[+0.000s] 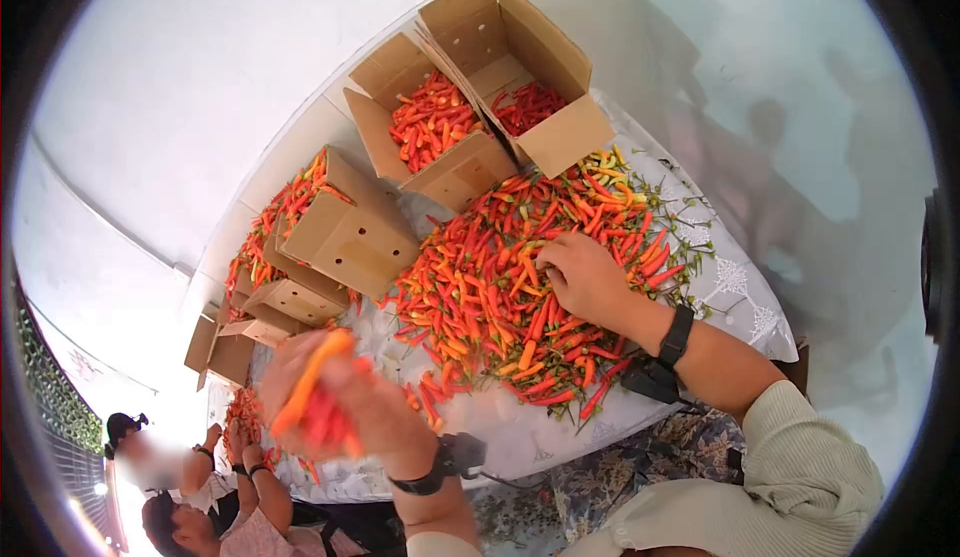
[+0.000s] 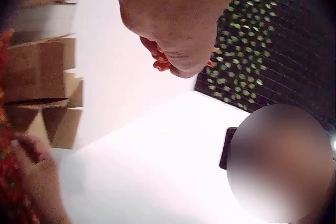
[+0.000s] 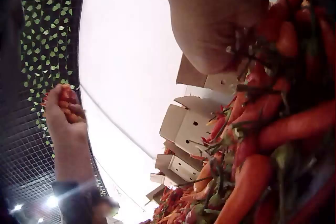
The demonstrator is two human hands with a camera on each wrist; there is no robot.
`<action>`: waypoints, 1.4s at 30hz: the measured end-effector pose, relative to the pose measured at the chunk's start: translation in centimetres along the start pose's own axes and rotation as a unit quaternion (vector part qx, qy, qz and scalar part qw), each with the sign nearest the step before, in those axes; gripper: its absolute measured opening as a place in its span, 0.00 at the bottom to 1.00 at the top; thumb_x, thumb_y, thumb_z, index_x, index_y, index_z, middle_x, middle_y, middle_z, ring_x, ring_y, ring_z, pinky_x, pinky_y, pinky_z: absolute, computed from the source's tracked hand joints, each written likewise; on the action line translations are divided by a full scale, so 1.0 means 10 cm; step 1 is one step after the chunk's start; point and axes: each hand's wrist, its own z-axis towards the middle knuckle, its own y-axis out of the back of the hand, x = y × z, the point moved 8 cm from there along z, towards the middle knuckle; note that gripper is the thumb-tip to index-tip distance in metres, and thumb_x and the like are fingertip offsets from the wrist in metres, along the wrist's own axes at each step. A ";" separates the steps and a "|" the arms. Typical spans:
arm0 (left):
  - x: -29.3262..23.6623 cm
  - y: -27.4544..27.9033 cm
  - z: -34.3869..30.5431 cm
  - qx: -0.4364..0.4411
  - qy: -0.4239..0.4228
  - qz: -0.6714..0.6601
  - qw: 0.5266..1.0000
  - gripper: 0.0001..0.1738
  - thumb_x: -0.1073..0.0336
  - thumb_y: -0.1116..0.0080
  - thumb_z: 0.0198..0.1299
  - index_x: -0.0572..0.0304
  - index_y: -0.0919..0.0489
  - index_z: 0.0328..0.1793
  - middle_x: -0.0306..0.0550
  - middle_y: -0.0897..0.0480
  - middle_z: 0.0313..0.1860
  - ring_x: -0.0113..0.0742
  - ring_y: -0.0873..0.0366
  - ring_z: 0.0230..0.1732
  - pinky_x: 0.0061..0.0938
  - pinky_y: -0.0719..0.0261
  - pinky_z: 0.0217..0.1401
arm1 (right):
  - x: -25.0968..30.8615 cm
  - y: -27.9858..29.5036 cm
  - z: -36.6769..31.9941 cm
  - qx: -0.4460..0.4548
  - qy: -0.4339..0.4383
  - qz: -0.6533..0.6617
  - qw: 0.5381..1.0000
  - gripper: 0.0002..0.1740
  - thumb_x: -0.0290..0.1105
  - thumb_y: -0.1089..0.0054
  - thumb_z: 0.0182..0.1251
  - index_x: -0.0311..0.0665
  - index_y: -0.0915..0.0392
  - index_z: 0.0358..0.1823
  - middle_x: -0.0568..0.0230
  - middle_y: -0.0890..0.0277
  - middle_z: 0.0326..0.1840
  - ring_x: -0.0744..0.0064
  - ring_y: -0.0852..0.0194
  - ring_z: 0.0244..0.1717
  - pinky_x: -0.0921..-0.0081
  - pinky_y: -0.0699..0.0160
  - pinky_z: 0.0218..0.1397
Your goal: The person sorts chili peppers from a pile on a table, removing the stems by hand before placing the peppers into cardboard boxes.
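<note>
A person in a ribbed beige sleeve stands over a table spread with a white patterned tablecloth. A wide pile of chili peppers, red, orange and some yellow-green with their stems on, covers the cloth. The right hand rests on top of this pile near its middle, with the fingers bent down among the peppers. Whether it has hold of one cannot be told. The left hand is raised nearer the camera, off the near edge of the pile. Its fingers are curled round a handful of chilies, red with one long orange pepper sticking up. Both wrists wear black straps. Beyond the pile stand open cardboard boxes: one of dark red chilies, one of orange-red chilies, and further boxes to the left heaped with peppers. Other people work at the lower left.
</note>
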 end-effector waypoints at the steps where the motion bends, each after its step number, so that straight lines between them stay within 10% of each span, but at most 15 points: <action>1: -0.12 0.09 0.14 -0.046 -0.057 0.022 0.997 0.11 0.70 0.38 0.57 0.66 0.26 0.42 0.49 0.22 0.36 0.37 0.23 0.37 0.28 0.23 0.42 | 0.03 0.00 0.00 0.011 0.005 0.004 1.000 0.04 0.22 0.43 0.50 0.38 0.26 0.28 0.56 0.28 0.31 0.51 0.29 0.38 0.59 0.29 0.40; 7: -0.59 0.40 0.47 -0.309 -0.284 0.004 0.908 0.15 0.60 0.39 0.59 0.66 0.24 0.42 0.50 0.21 0.33 0.39 0.23 0.35 0.27 0.24 0.38 | 0.07 0.01 0.01 0.019 0.013 0.007 1.000 0.06 0.20 0.44 0.48 0.39 0.26 0.28 0.58 0.29 0.30 0.53 0.29 0.37 0.60 0.29 0.40; 10: -0.64 0.27 0.54 -0.309 -0.370 -0.015 0.876 0.16 0.59 0.39 0.59 0.67 0.25 0.41 0.43 0.24 0.24 0.29 0.28 0.19 0.22 0.24 0.24 | 0.10 0.06 0.05 0.010 0.020 -0.016 1.000 0.06 0.22 0.43 0.49 0.40 0.25 0.30 0.59 0.29 0.30 0.54 0.29 0.36 0.60 0.30 0.39; 14: -0.20 -0.38 0.64 -0.260 -0.365 0.004 0.894 0.19 0.59 0.37 0.56 0.66 0.25 0.45 0.47 0.24 0.34 0.37 0.28 0.31 0.28 0.26 0.35 | 0.09 0.09 0.08 0.022 0.024 -0.047 0.998 0.05 0.25 0.44 0.52 0.39 0.24 0.32 0.60 0.28 0.31 0.55 0.28 0.37 0.59 0.31 0.41; 17: 0.48 -1.49 0.75 -0.057 -0.280 0.176 0.942 0.21 0.59 0.36 0.54 0.66 0.25 0.48 0.51 0.24 0.41 0.43 0.28 0.41 0.33 0.27 0.44 | 0.10 0.12 0.08 0.014 0.027 -0.050 0.998 0.07 0.25 0.43 0.51 0.38 0.24 0.34 0.59 0.28 0.32 0.55 0.28 0.38 0.60 0.30 0.41; 20: 1.44 -2.23 0.40 0.194 -0.156 0.411 0.877 0.24 0.59 0.34 0.52 0.65 0.25 0.51 0.54 0.25 0.48 0.48 0.28 0.50 0.37 0.28 0.52 | 0.11 0.14 0.08 0.011 0.032 -0.044 0.998 0.08 0.25 0.42 0.51 0.38 0.24 0.35 0.59 0.27 0.33 0.55 0.27 0.38 0.60 0.29 0.41; 28: 1.36 -1.68 -0.26 0.297 0.075 0.226 0.925 0.26 0.58 0.34 0.53 0.63 0.25 0.55 0.50 0.24 0.54 0.45 0.29 0.58 0.37 0.31 0.62 | -0.02 0.10 0.09 0.010 -0.005 -0.052 0.999 0.16 0.26 0.40 0.52 0.39 0.27 0.44 0.56 0.26 0.36 0.51 0.27 0.39 0.58 0.28 0.41; 34: 1.36 -1.12 -1.14 0.330 0.364 -0.024 0.871 0.12 0.65 0.44 0.64 0.65 0.24 0.49 0.49 0.19 0.31 0.28 0.22 0.27 0.21 0.25 0.29 | -0.18 0.30 0.17 -0.048 -0.060 -0.039 0.996 0.17 0.27 0.43 0.58 0.39 0.29 0.50 0.52 0.23 0.37 0.49 0.24 0.41 0.57 0.26 0.42; 42: 1.24 -0.64 -1.65 0.217 0.436 -0.069 0.871 0.11 0.63 0.50 0.69 0.63 0.26 0.49 0.40 0.25 0.17 0.19 0.33 0.13 0.14 0.40 0.14 | -0.58 0.33 0.23 -0.013 -0.143 0.071 0.987 0.08 0.27 0.45 0.59 0.36 0.25 0.41 0.54 0.20 0.39 0.56 0.21 0.39 0.66 0.25 0.45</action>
